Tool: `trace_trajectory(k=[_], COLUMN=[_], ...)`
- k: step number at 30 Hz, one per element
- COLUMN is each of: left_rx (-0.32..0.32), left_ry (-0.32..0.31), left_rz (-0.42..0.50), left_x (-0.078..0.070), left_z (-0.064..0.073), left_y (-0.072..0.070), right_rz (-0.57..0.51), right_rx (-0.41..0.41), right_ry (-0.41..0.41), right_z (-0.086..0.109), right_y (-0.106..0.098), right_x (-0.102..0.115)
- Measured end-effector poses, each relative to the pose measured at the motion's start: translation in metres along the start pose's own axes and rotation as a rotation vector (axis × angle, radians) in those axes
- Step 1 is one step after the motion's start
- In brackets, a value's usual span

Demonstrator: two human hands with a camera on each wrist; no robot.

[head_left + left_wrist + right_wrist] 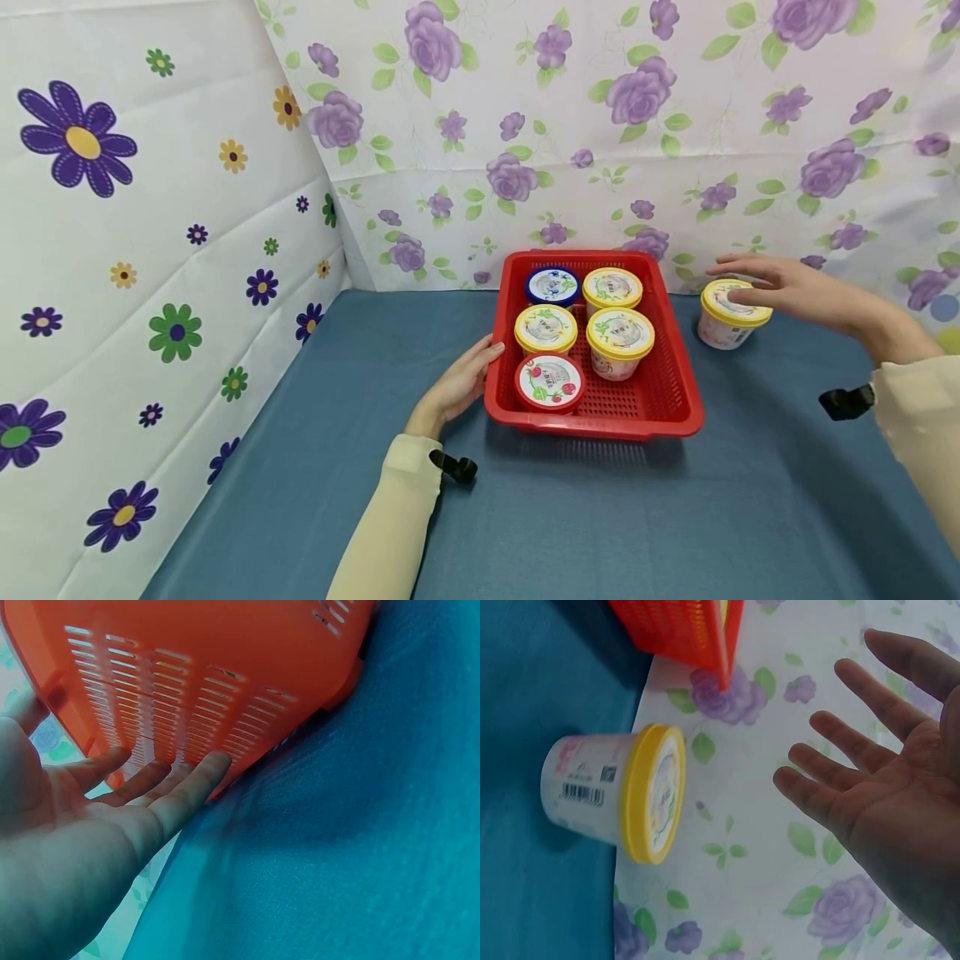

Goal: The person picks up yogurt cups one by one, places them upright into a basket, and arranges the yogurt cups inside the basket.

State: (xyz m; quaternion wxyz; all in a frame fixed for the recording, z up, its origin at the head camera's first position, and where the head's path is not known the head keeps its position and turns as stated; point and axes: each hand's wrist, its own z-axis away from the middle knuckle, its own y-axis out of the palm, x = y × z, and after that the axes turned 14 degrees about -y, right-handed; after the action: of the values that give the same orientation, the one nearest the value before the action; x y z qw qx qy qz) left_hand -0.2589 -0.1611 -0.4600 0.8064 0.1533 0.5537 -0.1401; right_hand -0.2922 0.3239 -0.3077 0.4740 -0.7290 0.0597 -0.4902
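Observation:
A red plastic basket (678, 404) with slotted walls stands on the blue table. At its left side my left hand (459, 385) holds the rim, thumb at the edge and fingers (196, 781) against the outer wall. Inside are several lidded paper tubs: a blue-lidded tub (552, 286), a red-lidded tub (550, 383) and others with yellow lids, such as the front-right tub (619, 337). To the right of the basket, another yellow-lidded tub (589, 784) stands upright on the table. Over it hovers my right hand (813, 292), fingers spread and apart from the lid.
A white cloth with purple roses (510, 175) hangs behind the table (570, 525). Another cloth with colourful daisies (176, 333) borders the left side. Black straps with small camera mounts (457, 468) sit at both wrists.

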Motion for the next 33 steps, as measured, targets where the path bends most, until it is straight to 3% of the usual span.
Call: trace_trajectory(k=[15,33], left_rx=[0.007,0.025], left_ry=[0.005,0.008], left_rz=[0.008,0.03], left_x=[0.0,0.002], left_z=[0.001,-0.003], left_y=[-0.001,-0.001], right_rz=[0.009,0.038], right_rx=[-0.062,-0.089], right_ry=[0.118,0.14], right_z=[0.007,0.008], right_y=[-0.002,0.015], right_x=[-0.031,-0.069])
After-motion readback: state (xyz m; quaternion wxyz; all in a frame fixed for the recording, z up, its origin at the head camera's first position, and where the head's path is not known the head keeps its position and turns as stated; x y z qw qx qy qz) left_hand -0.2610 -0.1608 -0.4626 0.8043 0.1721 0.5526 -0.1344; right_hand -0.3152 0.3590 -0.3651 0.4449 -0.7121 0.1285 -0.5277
